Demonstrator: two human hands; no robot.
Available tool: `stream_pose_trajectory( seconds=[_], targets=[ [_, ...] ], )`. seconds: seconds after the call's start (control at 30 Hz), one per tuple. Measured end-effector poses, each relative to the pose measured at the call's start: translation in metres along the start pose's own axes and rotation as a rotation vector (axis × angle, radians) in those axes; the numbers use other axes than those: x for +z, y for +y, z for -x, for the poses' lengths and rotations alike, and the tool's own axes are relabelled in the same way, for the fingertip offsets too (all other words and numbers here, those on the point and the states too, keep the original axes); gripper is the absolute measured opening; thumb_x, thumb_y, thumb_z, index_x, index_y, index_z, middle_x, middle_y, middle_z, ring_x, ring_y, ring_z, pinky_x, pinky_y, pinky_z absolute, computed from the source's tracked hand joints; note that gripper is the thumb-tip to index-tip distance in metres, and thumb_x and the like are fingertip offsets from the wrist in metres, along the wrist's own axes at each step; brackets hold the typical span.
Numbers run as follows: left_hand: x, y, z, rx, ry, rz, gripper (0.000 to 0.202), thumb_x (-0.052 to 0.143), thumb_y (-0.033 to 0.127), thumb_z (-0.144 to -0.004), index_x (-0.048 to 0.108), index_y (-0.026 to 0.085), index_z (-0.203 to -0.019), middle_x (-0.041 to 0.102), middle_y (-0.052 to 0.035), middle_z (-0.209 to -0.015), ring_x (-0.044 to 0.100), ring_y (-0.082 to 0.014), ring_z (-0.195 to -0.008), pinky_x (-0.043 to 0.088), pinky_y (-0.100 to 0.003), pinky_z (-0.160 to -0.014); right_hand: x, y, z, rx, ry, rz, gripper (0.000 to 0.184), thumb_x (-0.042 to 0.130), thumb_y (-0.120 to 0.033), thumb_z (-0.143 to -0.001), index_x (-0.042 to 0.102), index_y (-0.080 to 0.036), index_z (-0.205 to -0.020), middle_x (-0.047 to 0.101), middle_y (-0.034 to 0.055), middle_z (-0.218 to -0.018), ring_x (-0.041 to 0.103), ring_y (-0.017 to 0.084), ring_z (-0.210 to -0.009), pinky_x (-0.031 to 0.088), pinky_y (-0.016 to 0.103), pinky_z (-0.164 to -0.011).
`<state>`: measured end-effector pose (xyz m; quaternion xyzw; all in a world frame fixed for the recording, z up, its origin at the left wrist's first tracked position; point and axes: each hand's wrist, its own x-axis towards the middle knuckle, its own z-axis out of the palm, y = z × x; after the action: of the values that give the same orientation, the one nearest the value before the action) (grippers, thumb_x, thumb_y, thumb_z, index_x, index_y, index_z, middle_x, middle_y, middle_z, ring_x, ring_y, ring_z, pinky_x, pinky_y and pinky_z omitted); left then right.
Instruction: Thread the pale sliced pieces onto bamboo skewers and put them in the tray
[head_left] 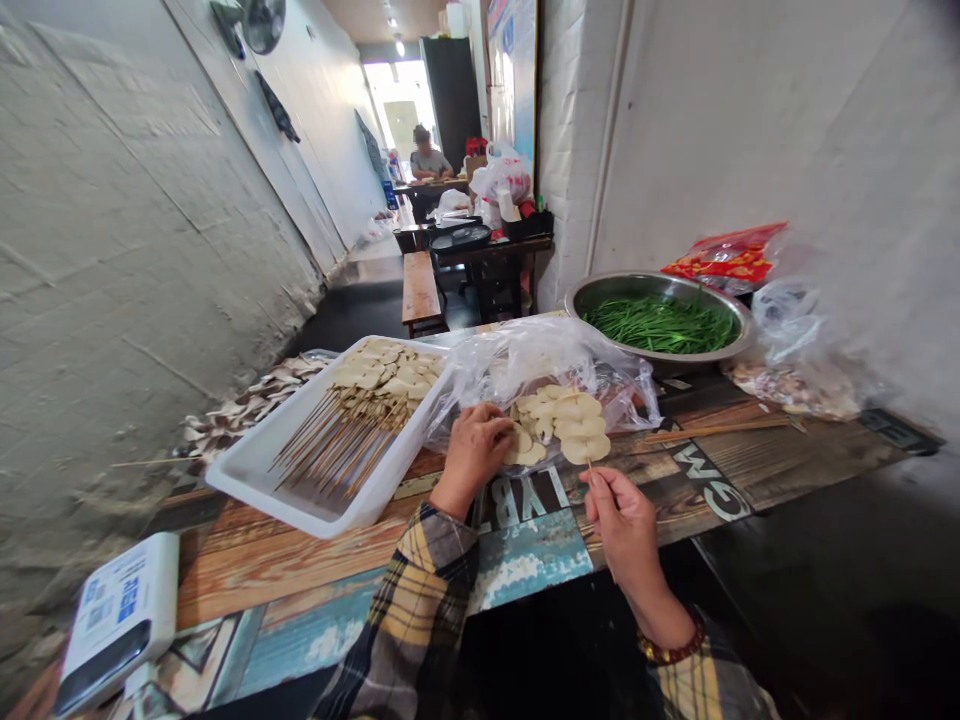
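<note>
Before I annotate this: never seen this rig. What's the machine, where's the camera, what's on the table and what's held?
There's no machine, just a person's two bare hands. The single picture comes from a camera worn on their head, looking forward and down.

The right hand holds a skewer of pale round slices. The left hand is at a pile of loose slices; whether it grips one is unclear.

On the table, a white tray holds many loaded skewers. Clear plastic lies beside it, then a metal bowl of long green stalks. A white device sits at lower left.
</note>
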<state>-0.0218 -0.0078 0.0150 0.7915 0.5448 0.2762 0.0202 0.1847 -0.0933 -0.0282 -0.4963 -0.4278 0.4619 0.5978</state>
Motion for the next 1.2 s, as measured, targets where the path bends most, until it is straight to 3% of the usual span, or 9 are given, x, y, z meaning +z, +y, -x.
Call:
stream_pose_trajectory(
  seconds=[0.2, 0.37, 0.53, 0.6, 0.67, 0.8, 0.87, 1.03, 1.2],
  targets=[
    [0.008, -0.009, 0.0, -0.033, 0.005, 0.145, 0.019, 0.055, 0.02, -0.085, 0.074, 0.019, -0.089, 0.069, -0.0103, -0.095, 0.06, -0.0223, -0.092, 0.044, -0.036, -0.085, 0.0, 0.0, -0.003, 0.048, 0.054, -0.142, 0.034, 0.062, -0.05, -0.085, 0.064, -0.016, -0.088, 0.043, -0.0079, -0.049, 0.031, 0.006, -0.039, 0.023, 0.017, -0.036],
    [0.011, -0.015, -0.003, -0.361, 0.184, 0.465, 0.02, 0.053, 0.028, -0.083, 0.07, 0.018, -0.085, 0.07, -0.0057, -0.081, 0.063, -0.019, -0.077, 0.047, -0.03, -0.072, -0.01, -0.007, -0.016, 0.094, 0.12, -0.249, 0.036, 0.068, -0.051, -0.079, 0.065, -0.016, -0.085, 0.041, -0.0086, -0.048, 0.03, 0.006, -0.04, 0.02, 0.017, -0.035],
    [0.003, -0.013, -0.014, -0.566, 0.2, 0.923, 0.033, 0.06, 0.041, -0.076, 0.068, 0.015, -0.094, 0.065, -0.0016, -0.067, 0.059, -0.0138, -0.056, 0.043, -0.023, -0.053, -0.023, -0.013, -0.028, 0.099, 0.137, -0.258, 0.037, 0.071, -0.05, -0.076, 0.064, -0.015, -0.084, 0.043, -0.0084, -0.047, 0.03, 0.006, -0.04, 0.021, 0.017, -0.036],
    [0.0, -0.012, -0.02, -0.548, 0.165, 0.906, 0.035, 0.06, 0.04, -0.076, 0.068, 0.015, -0.098, 0.064, -0.0011, -0.067, 0.059, -0.0131, -0.054, 0.041, -0.022, -0.052, -0.025, -0.012, -0.03, 0.097, 0.109, -0.23, 0.036, 0.069, -0.051, -0.078, 0.064, -0.015, -0.083, 0.043, -0.0081, -0.047, 0.03, 0.006, -0.04, 0.021, 0.016, -0.036],
    [-0.001, -0.009, -0.027, -0.483, 0.104, 0.723, 0.028, 0.057, 0.033, -0.077, 0.07, 0.015, -0.093, 0.064, -0.0013, -0.065, 0.058, -0.0139, -0.056, 0.042, -0.023, -0.054, -0.026, -0.01, -0.031, 0.096, 0.076, -0.202, 0.037, 0.068, -0.051, -0.079, 0.064, -0.015, -0.084, 0.043, -0.0082, -0.046, 0.029, 0.006, -0.04, 0.021, 0.016, -0.036],
    [0.003, 0.007, -0.039, -0.205, -0.007, 0.196, 0.021, 0.053, 0.02, -0.08, 0.073, 0.017, -0.086, 0.069, -0.0067, -0.083, 0.061, -0.0195, -0.08, 0.046, -0.031, -0.075, -0.028, -0.009, -0.031, 0.087, 0.057, -0.175, 0.037, 0.065, -0.052, -0.082, 0.063, -0.015, -0.085, 0.042, -0.0083, -0.046, 0.029, 0.006, -0.04, 0.022, 0.016, -0.035],
    [0.008, 0.019, -0.046, -0.097, -0.043, 0.063, 0.023, 0.052, 0.019, -0.083, 0.074, 0.017, -0.089, 0.069, -0.0088, -0.091, 0.06, -0.0213, -0.088, 0.045, -0.033, -0.082, -0.029, -0.008, -0.031, 0.08, 0.05, -0.167, 0.037, 0.064, -0.052, -0.082, 0.063, -0.015, -0.085, 0.043, -0.008, -0.047, 0.031, 0.006, -0.04, 0.023, 0.016, -0.035],
    [0.026, 0.045, -0.062, 0.053, -0.158, -0.022, 0.018, 0.058, 0.027, -0.083, 0.073, 0.018, -0.089, 0.067, -0.0089, -0.092, 0.059, -0.0223, -0.088, 0.044, -0.034, -0.084, -0.029, -0.006, -0.031, 0.073, 0.02, -0.15, 0.036, 0.062, -0.052, -0.084, 0.063, -0.016, -0.086, 0.043, -0.0084, -0.046, 0.031, 0.006, -0.039, 0.023, 0.017, -0.036],
    [0.039, 0.042, -0.072, -0.007, -0.212, 0.073, 0.016, 0.056, 0.02, -0.082, 0.071, 0.016, -0.077, 0.067, -0.0085, -0.083, 0.059, -0.0197, -0.078, 0.042, -0.03, -0.073, -0.03, -0.004, -0.032, 0.077, -0.001, -0.137, 0.037, 0.061, -0.052, -0.084, 0.063, -0.016, -0.087, 0.043, -0.0084, -0.047, 0.031, 0.007, -0.038, 0.023, 0.018, -0.037]
  ],
)
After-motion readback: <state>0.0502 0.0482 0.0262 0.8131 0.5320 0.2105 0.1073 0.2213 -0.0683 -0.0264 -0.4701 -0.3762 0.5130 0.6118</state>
